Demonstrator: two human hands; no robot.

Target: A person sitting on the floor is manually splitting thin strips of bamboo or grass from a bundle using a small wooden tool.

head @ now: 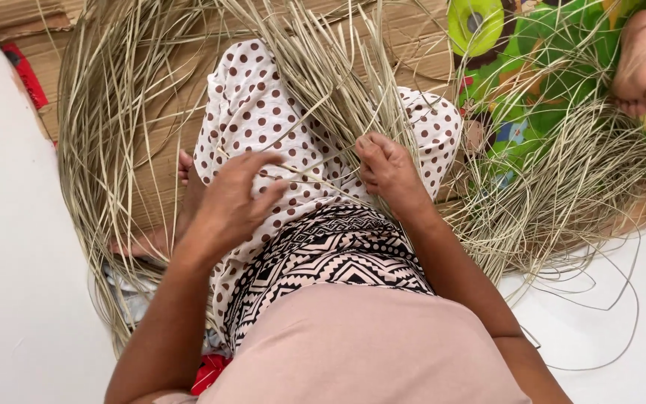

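Note:
Long pale dry grass strands (pixel 338 67) lie fanned across my lap, over white trousers with brown dots (pixel 252 105). My left hand (pixel 233 198) hovers over the lap with bent fingers pinching a thin strand. Over my right knee, my right hand (pixel 386 168) is closed on a bundle of the strands. Both hands sit close together near the middle of the view. More strands (pixel 106 135) curve around my left side.
Flattened brown cardboard (pixel 405 34) covers the floor ahead. A colourful green play mat (pixel 532 82) lies at the right, with another person's bare foot (pixel 641 63) on it. White floor (pixel 9 247) runs along the left and lower right. A red item (pixel 24 75) lies far left.

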